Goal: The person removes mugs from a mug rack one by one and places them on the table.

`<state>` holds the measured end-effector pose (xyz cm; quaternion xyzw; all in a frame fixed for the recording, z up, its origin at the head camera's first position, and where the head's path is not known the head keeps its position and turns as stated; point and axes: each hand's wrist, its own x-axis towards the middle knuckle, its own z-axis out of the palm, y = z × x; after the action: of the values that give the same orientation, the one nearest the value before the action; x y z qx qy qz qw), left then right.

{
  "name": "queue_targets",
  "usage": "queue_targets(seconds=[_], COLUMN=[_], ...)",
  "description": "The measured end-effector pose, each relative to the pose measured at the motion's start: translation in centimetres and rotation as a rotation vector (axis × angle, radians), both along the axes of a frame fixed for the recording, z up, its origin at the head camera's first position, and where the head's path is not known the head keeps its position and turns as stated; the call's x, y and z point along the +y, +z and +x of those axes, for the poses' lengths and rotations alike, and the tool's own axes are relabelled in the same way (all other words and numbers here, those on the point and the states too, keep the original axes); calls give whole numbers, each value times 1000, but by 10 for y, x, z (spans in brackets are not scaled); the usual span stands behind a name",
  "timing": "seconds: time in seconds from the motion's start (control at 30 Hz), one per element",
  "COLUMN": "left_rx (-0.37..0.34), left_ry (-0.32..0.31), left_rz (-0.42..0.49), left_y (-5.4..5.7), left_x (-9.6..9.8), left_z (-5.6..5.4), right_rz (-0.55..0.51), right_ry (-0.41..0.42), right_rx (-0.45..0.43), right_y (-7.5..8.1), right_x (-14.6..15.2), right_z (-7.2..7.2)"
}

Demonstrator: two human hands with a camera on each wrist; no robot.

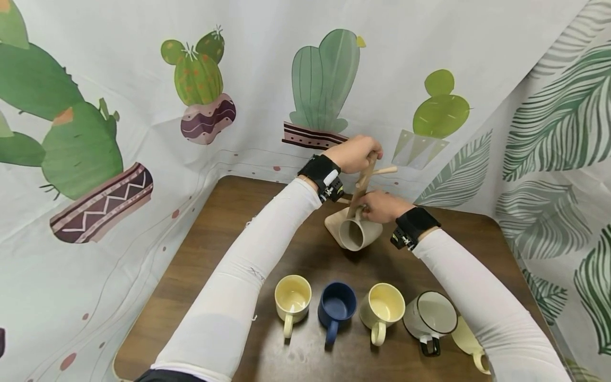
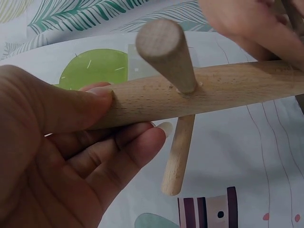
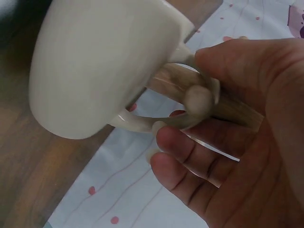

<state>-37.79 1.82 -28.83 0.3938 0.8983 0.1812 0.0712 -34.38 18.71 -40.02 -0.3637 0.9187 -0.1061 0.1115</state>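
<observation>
A wooden mug tree point(image 1: 364, 183) stands near the back of the table, its post leaning rightward in the head view. My left hand point(image 1: 355, 153) pinches the top of the post between thumb and fingers, above the pegs point(image 2: 178, 156). Lower down, my right hand point(image 1: 382, 206) pinches the handle of a cream mug point(image 1: 367, 233). The mug lies sideways at the tree, its mouth facing toward me. In the right wrist view, a rounded peg end point(image 3: 198, 101) shows within the loop of the mug's handle point(image 3: 142, 122). My fingers hide part of that handle.
Along the front of the brown table point(image 1: 200, 265) stand a yellow mug point(image 1: 293, 297), a blue mug point(image 1: 337, 305), another yellow mug point(image 1: 384, 302) and a whitish mug with a dark rim point(image 1: 436, 313). My right sleeve partly covers a pale yellow cup point(image 1: 463, 334). Printed cloth point(image 1: 258, 63) hangs behind.
</observation>
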Motion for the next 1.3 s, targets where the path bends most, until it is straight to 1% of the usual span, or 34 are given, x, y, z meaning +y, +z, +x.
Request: queue_targets(seconds=[0.13,0.23,0.57,0.8,0.93,1.03,1.17,1.3], left_rx=[-5,-14,-15,-15,-16,-11,-3,-10], left_ry=[1,4,4,-2,-1,-1,-5,-5], left_rz=[-4,-6,-19,-18,-15,-15,-9,-2], left_y=[1,1,2,1,0,0,-1,0], left_x=[1,0,0,1,2,2,2,1], left_z=[1,1,2,-1,-2,-3,-2,0], right_rz=[31,41,-18,-27,-3,21,19,-2], right_ry=[-27,-32,11,16,7,9,16,12], right_rx=[-47,-62,-80,-95,-79,-50,-25,-15], right_y=[-4,-6,-6,-4,0,1,3,4], right_x=[-1,-2,1,1,1,1,2,3], right_z=[-2,-2,-4,-5,-3,-1,2,7])
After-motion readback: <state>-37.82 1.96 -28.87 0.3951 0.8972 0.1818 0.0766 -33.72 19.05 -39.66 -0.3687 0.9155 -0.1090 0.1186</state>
